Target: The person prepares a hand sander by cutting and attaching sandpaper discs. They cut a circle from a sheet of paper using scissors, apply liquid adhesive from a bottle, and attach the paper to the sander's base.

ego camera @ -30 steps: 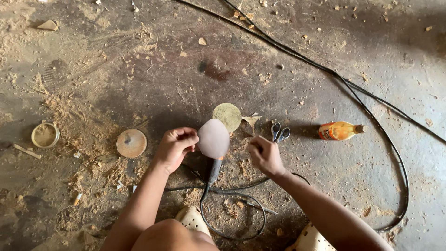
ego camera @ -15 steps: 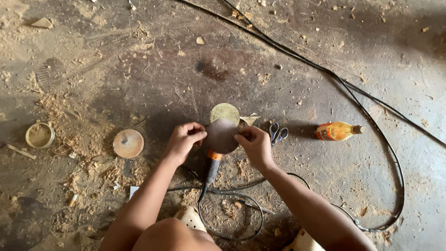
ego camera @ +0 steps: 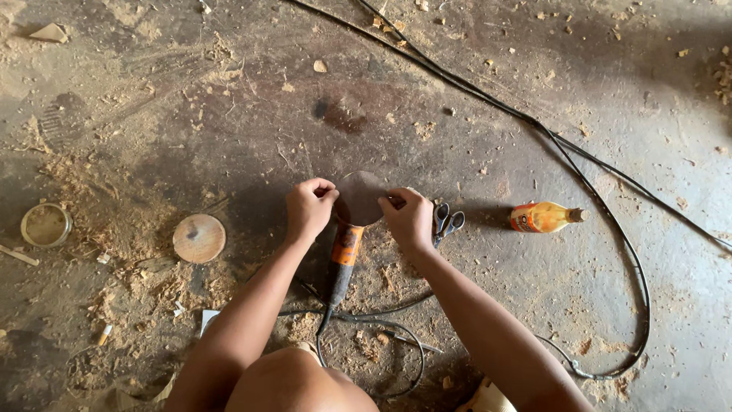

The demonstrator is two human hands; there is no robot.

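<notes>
Since a second ago, your right hand (ego camera: 412, 221) has come off the floor (ego camera: 229, 114) near the scissors and joined the left on the disc, and the disc now shows a dark face where a pale one showed before.

From the left: a small round tin (ego camera: 46, 225) and a flat wooden disc (ego camera: 199, 238) lie in the sawdust, well apart from your hands. Your left hand (ego camera: 308, 208) has its fingers (ego camera: 324, 188) curled shut on the left rim of the round sanding disc (ego camera: 360, 197). Your right hand pinches the disc's right rim, fingers together on it.

The disc sits on the head of the grinder (ego camera: 345, 255), which lies on the floor between your forearms. Its long axis runs from the head, pointing away from you, down to the tail near your knee, tilted slightly left, where the cord (ego camera: 396, 305) leaves it.

Scissors (ego camera: 446, 223) lie just beside your right hand; an orange bottle (ego camera: 543, 217) lies farther right, neck pointing right.
</notes>
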